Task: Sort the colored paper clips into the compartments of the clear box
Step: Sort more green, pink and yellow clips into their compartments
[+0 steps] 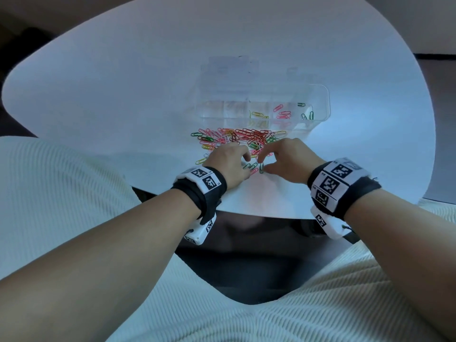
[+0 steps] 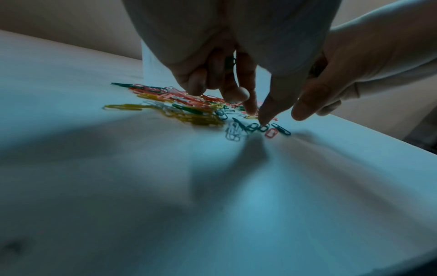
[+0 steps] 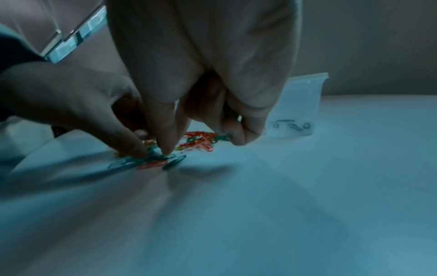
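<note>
A heap of colored paper clips (image 1: 237, 139) lies on the white table (image 1: 123, 95), just in front of the clear compartment box (image 1: 318, 95). The box holds yellow clips (image 1: 257, 114), pink clips (image 1: 283, 115) and green clips (image 1: 307, 116) in separate cells. A few green clips (image 2: 257, 128) and a red clip (image 2: 270, 133) lie apart at the heap's near edge. My left hand (image 1: 232, 161) has its fingers bent down, and its thumb tip presses on these green clips. My right hand (image 1: 283, 159) faces it, with thumb and forefinger pinching a green clip (image 1: 261, 167).
The table's near edge (image 1: 246, 215) runs just behind my wrists, with a dark gap and pale ribbed fabric (image 1: 61, 193) below it. A faint clear lid or bag (image 1: 229, 67) lies behind the box.
</note>
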A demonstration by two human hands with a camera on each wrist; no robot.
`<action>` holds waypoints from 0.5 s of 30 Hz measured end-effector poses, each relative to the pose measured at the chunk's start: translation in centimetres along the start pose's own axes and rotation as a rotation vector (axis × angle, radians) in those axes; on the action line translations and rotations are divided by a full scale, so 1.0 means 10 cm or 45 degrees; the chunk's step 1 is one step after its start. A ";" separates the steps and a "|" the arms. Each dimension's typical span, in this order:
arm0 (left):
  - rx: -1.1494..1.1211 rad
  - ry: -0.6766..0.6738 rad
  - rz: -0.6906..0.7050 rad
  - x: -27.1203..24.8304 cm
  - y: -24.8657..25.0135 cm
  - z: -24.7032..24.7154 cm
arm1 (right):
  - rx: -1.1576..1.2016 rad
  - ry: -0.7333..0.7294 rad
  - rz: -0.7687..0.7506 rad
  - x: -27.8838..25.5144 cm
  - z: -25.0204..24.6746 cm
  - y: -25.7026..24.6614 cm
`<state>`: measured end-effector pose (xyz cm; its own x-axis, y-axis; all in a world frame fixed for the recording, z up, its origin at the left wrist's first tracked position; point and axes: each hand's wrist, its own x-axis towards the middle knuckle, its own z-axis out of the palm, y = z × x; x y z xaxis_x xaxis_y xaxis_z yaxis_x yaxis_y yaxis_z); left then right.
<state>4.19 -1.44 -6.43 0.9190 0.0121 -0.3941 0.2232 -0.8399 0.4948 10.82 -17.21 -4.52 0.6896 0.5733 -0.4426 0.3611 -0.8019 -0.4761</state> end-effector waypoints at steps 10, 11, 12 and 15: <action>0.103 -0.027 -0.095 0.03 0.02 0.00 | -0.242 0.053 0.126 0.01 0.17 -0.01; 0.108 -0.036 -0.101 0.03 0.02 0.00 | -0.237 0.045 0.135 0.01 0.18 -0.01; 0.114 -0.043 -0.104 0.03 0.02 0.00 | -0.236 0.035 0.149 0.00 0.19 0.00; 0.128 -0.053 -0.108 0.03 0.03 0.00 | -0.204 -0.018 0.193 0.00 0.21 0.03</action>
<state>4.55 -1.68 -6.43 0.8836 0.0645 -0.4638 0.2638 -0.8869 0.3792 9.57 -17.08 -6.22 0.7353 0.4454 -0.5108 0.3498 -0.8950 -0.2768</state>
